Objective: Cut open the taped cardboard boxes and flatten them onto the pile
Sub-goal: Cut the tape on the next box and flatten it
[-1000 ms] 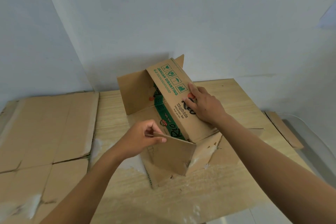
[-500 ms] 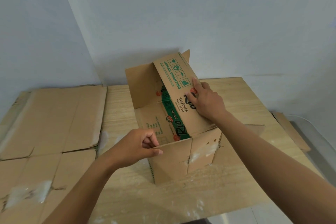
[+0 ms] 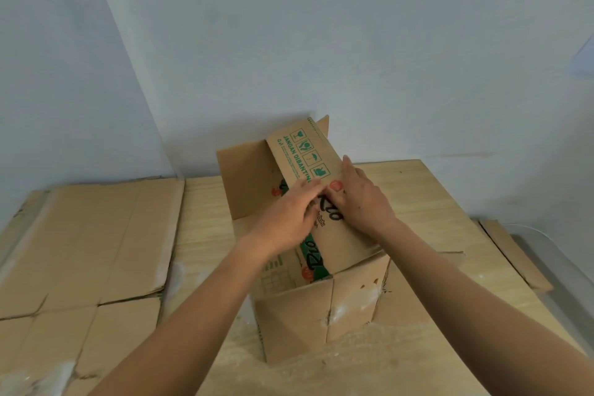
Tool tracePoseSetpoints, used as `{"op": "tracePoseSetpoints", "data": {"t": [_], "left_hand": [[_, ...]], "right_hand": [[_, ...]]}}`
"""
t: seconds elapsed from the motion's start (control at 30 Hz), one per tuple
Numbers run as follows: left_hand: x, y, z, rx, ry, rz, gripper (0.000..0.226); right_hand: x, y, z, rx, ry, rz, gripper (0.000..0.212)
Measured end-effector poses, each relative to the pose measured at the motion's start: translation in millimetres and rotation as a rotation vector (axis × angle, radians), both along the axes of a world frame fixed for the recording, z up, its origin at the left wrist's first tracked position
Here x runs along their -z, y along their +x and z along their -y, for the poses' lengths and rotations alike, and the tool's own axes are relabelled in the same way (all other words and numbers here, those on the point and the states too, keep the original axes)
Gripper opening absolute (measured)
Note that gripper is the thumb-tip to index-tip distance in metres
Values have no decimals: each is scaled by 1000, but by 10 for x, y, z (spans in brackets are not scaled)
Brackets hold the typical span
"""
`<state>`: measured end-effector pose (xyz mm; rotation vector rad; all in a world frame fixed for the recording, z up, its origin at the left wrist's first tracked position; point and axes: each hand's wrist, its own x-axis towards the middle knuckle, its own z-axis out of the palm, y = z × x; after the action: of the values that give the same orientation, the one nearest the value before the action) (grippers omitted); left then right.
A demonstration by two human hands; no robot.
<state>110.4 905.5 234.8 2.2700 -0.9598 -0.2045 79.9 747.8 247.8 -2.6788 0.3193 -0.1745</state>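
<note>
Pressing box (image 3: pixel 305 325) panel on table (image 3: pixel 434 199) with left hand (image 3: pixel 289 219) and right hand (image 3: pixel 361 202), both flat, gripping nothing; left blurred, probably straight-fingered. Cut open already, not yet flat. Remaining: collapse, shift onto pile (image 3: pixel 90 244) alongside.

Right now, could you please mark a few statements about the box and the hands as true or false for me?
1. The left hand and the right hand both touch the printed flap of the box. True.
2. The box lies fully flat. False: it stands upright, not flattened.
3. Flattened cardboard lies left of the box. True.
4. The left hand grips a knife. False: no knife is in view.
</note>
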Motion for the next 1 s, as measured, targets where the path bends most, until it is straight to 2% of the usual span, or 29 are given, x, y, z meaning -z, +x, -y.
{"op": "tracePoseSetpoints", "data": {"t": [0.07,0.17,0.23,0.4,0.47,0.6,0.7,0.77,0.8,0.83,0.93,1.0], "left_hand": [[75,47,62,2,15,27,48],[67,108,111,-57,-28,158,44],[0,149,160,-100,-62,163,43],[-275,236,365,-286,-104,-36,52],[-420,263,443,-386,-136,-141,57],[-603,339,499,-504,-231,-317,69],[-603,383,441,-516,-259,-361,66],[-609,394,375,-522,-346,-386,58],[-622,397,330,-521,-397,-384,51],[-646,398,273,-523,-425,-369,43],[-667,452,25,-566,-437,-310,25],[-633,478,-194,-596,-398,-314,25]], "right_hand": [[-72,1,31,8,113,-7,67],[-182,-16,127,19,273,-52,34],[-227,-22,182,-8,303,-28,26],[-444,-70,181,-134,489,45,29],[-535,-97,135,-177,609,32,29],[-591,-143,68,-217,727,-11,35],[-581,-180,57,-193,857,-1,34],[-524,-195,61,-149,922,-8,39],[-480,-199,58,-143,885,-12,42],[-431,-209,70,-162,749,-19,44],[-190,-221,136,-224,137,-154,55],[-27,-251,132,-253,-29,-290,62]]}}
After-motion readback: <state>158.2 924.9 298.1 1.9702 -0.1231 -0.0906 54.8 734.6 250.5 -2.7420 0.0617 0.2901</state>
